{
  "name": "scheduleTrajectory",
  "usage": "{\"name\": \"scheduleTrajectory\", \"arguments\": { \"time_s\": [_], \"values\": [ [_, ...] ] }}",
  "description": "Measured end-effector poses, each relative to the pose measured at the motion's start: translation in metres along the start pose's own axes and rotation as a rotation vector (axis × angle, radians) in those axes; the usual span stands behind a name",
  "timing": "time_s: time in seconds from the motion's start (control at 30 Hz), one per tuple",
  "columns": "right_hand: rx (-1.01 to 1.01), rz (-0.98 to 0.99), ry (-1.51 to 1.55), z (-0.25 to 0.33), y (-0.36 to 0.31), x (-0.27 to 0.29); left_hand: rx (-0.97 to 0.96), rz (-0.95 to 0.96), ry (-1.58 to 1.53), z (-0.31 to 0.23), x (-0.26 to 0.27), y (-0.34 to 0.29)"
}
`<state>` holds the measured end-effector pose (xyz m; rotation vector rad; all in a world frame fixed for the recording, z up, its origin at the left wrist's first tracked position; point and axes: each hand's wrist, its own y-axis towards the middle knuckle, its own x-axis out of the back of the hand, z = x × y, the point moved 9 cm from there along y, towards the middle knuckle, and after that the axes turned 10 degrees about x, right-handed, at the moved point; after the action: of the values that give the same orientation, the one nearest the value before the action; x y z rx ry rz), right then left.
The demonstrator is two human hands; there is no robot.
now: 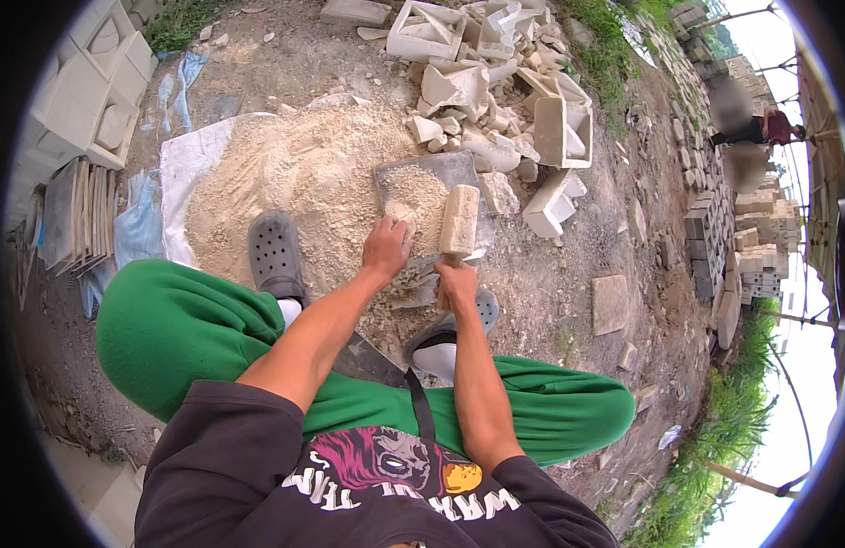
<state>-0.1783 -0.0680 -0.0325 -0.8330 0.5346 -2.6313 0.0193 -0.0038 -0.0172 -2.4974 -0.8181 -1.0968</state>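
Note:
My right hand (456, 285) is closed round the handle of a mallet with a pale, dusty, block-shaped head (459, 219). The mallet head stands just right of my left hand (387, 248). Bent fingers of that left hand grip a small pale chunk of broken block (401, 214), partly hidden by them. Under the chunk lies a dark flat slab (454, 168) strewn with cream-coloured crumbs. A wide heap of crushed pale rubble (295, 164) spreads to the left over a white sheet (180, 173).
Broken cream blocks (459, 87) are piled beyond the slab, with a hollow block (563, 131) at the right. My feet in grey clogs (274, 251) flank the work. Stacked blocks (98, 78) and thin boards (80, 215) stand at far left. Another person (774, 128) is distant at right.

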Motion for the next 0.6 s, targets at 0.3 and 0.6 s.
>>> {"name": "scheduleTrajectory", "arguments": {
  "time_s": [0.3, 0.6],
  "values": [
    [-0.028, 0.111, -0.013, 0.013, 0.01, -0.018, -0.003, 0.034, 0.007, 0.002, -0.007, 0.031],
    [0.159, 0.003, -0.021, 0.102, 0.013, 0.011, -0.065, -0.042, -0.027, 0.014, 0.013, 0.029]
  ]
}}
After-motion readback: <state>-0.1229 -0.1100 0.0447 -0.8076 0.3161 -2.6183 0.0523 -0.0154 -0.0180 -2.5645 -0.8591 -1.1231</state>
